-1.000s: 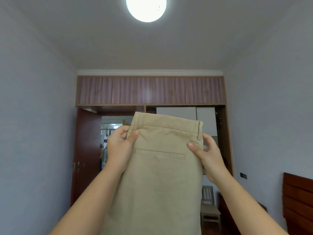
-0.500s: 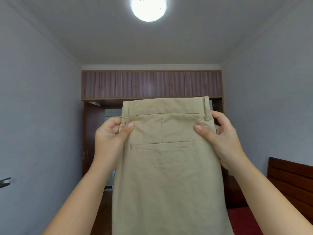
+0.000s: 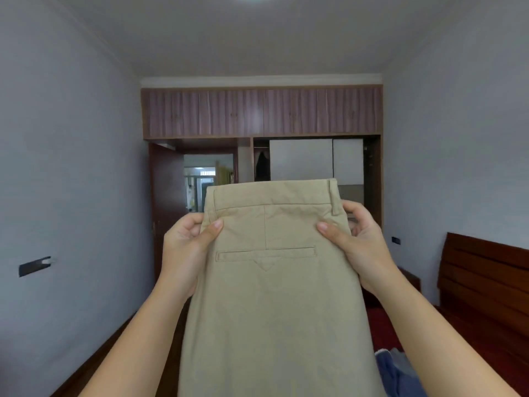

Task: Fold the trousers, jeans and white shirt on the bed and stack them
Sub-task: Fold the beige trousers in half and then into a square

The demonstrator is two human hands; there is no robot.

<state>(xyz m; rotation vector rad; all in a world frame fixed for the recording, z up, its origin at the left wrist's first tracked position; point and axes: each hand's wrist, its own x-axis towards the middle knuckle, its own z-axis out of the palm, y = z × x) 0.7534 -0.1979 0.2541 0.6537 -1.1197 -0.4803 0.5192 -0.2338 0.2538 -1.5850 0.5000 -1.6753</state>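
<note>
Beige trousers hang upright in front of me, back pocket facing me, waistband on top. My left hand pinches the left edge of the waistband and my right hand pinches the right edge by a belt loop. The legs drop out of view at the bottom. A bit of blue jeans shows at the lower right on the red bed. The white shirt is not in sight.
A dark wooden headboard stands at the right. Straight ahead is a wardrobe with upper cabinets, and an open door beside it. Grey walls close in on both sides.
The view has tilted down: the ceiling lamp has slid to the top edge, and the bed and jeans have come into view. Both hands still hold the waistband spread apart.
</note>
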